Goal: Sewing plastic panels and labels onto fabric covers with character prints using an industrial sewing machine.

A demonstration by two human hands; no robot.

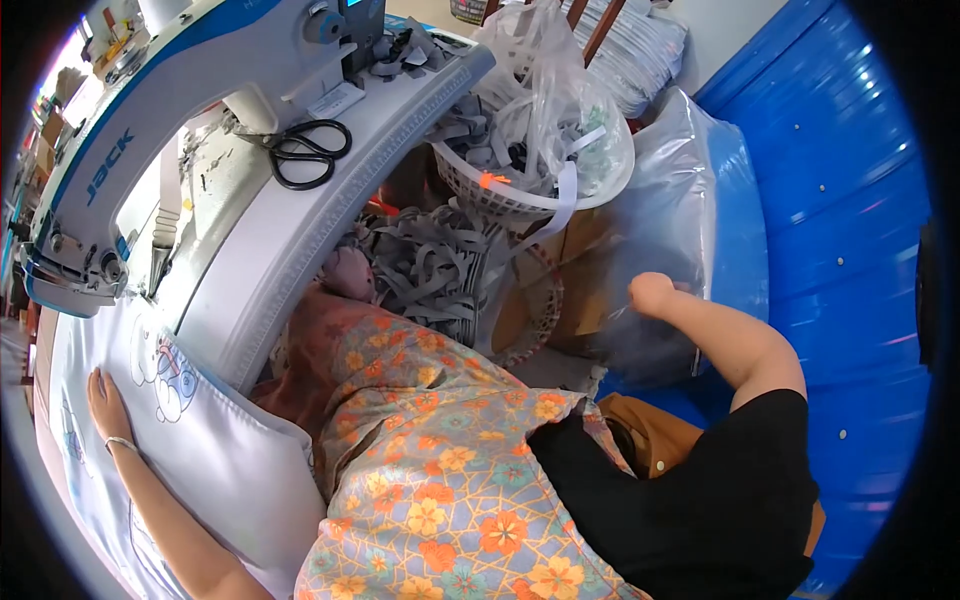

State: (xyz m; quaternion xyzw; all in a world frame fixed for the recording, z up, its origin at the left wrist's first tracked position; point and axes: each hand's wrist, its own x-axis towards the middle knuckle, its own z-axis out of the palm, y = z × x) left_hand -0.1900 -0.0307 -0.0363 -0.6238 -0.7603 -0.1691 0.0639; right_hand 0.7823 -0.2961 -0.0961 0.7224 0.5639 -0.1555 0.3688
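Note:
My left hand (103, 400) lies flat, fingers together, on a white printed fabric cover (200, 440) spread over the sewing table. That cover runs up under the needle of the white and blue sewing machine (150, 110). My right arm reaches out to the right, and my right hand (648, 292) is pushed against a big clear plastic bag (670, 230). Its fingers are hidden, so what it holds cannot be seen.
Black scissors (305, 150) lie on the machine table (330, 200). A white basket (500, 195) of grey strips and plastic bags stands behind, with more grey strips (430, 265) heaped below. A blue wall (850, 220) curves on the right. My lap is covered by floral cloth (440, 470).

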